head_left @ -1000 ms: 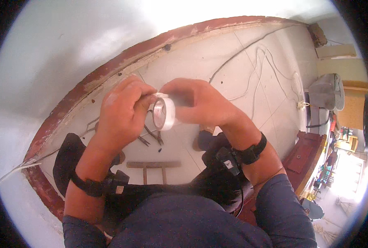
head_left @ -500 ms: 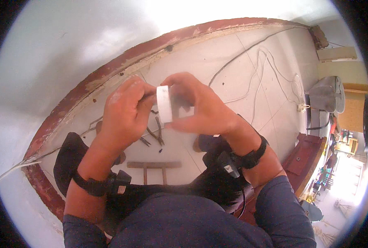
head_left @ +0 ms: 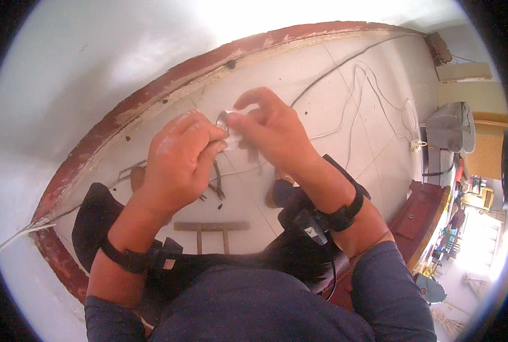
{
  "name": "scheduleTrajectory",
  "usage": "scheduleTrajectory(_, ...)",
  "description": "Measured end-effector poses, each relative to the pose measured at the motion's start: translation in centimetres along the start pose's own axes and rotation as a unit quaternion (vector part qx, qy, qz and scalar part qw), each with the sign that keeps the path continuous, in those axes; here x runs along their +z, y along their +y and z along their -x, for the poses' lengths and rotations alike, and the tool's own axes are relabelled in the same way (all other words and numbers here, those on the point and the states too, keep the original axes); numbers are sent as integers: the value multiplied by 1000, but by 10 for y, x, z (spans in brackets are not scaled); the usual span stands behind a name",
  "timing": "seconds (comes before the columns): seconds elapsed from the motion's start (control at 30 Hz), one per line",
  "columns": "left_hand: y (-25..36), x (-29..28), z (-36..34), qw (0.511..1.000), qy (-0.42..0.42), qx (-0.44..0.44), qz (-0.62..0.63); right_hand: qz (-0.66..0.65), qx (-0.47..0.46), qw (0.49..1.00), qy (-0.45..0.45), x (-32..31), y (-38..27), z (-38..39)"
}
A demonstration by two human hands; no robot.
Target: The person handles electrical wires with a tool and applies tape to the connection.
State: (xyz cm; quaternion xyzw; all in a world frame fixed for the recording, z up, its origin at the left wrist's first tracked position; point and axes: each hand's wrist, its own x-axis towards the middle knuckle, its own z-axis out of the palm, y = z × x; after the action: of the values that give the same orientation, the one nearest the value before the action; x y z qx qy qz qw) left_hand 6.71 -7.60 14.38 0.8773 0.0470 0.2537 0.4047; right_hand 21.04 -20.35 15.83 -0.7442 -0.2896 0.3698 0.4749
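Observation:
In front of me, above the floor, is a small roll of white tape (head_left: 222, 118), tilted so that its ring shape shows. My right hand (head_left: 276, 128) has its thumb against the roll, its forefinger raised and curved; some of its fingers are blurred. Thumb and forefinger of my left hand (head_left: 177, 157) pinch together at the roll's lower edge, by a pale blurred strip (head_left: 231, 142) that looks like tape. Under my hands, partly hidden by the left one, dark-handled pliers (head_left: 217, 179) lie on the tiles.
A wooden frame piece (head_left: 211, 226) lies on the floor between my legs. A dark cable (head_left: 334, 71) and looped white cord (head_left: 353, 105) cross the tiles (head_left: 299, 57). The wall's red skirting (head_left: 114, 122) curves along the left and far side. A dark red wooden piece (head_left: 413, 216) stands at right.
The roll has turned from edge-on to tilted and moved slightly up. My right hand has shifted its grip, its forefinger lifting, while my left hand has come closer to it.

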Motion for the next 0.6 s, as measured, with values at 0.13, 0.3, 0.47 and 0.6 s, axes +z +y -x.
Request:
scheduleTrajectory(0.13,0,0,-2,1000,11,-11,2,-15,-4,999,-37,-1,2,-1)
scheduleTrajectory(0.3,0,-3,-5,1000,25,-9,11,12,-9,994,-107,-8,9,-1)
scheduleTrajectory(0.47,-2,-5,-4,999,18,-30,11,-35,-38,986,-160,-13,2,2)
scheduleTrajectory(0.6,-3,-4,-5,998,31,-47,20,-55,-97,974,-195,-20,-3,4)
